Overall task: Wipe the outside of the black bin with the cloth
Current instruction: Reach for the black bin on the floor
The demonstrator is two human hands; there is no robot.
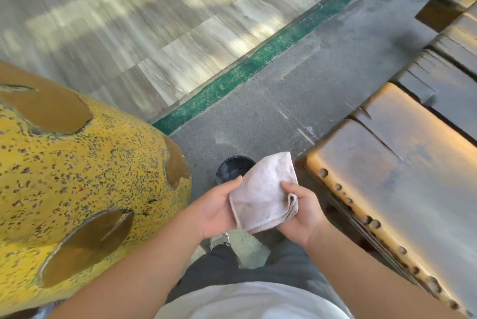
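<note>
A folded pale pink cloth [263, 194] is held in front of my waist by both hands. My left hand [216, 209] grips its left edge with the thumb on top. My right hand [300, 215] pinches the folded right edge. Below and just beyond the cloth, a small round black bin [232, 167] stands on the grey floor; only part of its rim and dark inside shows, since the cloth and my left hand cover the rest. Neither hand touches the bin.
A large yellow speckled rounded object with brown patches [77, 176] bulges in from the left. A wooden slatted bench [400, 163] runs along the right. Grey concrete floor [309, 86] with a green stripe [258, 65] lies ahead, marble tiles beyond.
</note>
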